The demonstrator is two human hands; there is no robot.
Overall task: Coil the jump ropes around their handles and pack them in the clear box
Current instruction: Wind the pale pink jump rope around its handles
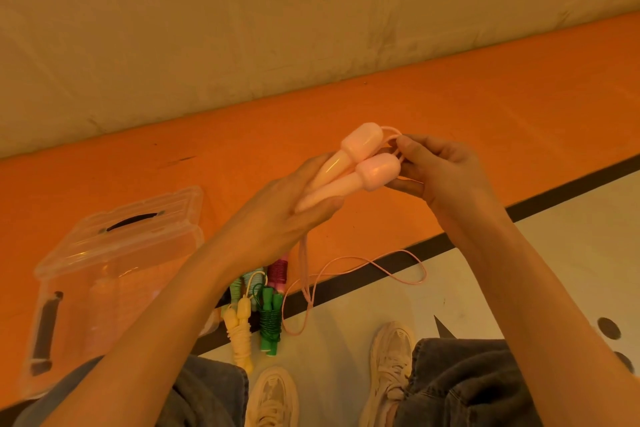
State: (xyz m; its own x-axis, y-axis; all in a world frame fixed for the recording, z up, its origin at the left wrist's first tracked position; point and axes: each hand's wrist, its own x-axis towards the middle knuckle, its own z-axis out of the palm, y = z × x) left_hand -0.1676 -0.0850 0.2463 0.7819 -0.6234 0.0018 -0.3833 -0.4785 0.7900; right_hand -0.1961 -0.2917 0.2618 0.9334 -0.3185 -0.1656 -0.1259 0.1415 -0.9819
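The left hand (277, 215) grips both pink handles (349, 163) side by side above the floor; the right hand (440, 170) pinches their pink cord (391, 135) at the handle tops, near the clear box (114, 274)

I see two bare arms with no sleeves, and the left hand (277, 215) and right hand (446, 173) wear no rings or gloves. The legs wear faded grey-blue jeans (464, 385). The feet wear pale cream sneakers (391, 360) with laces.
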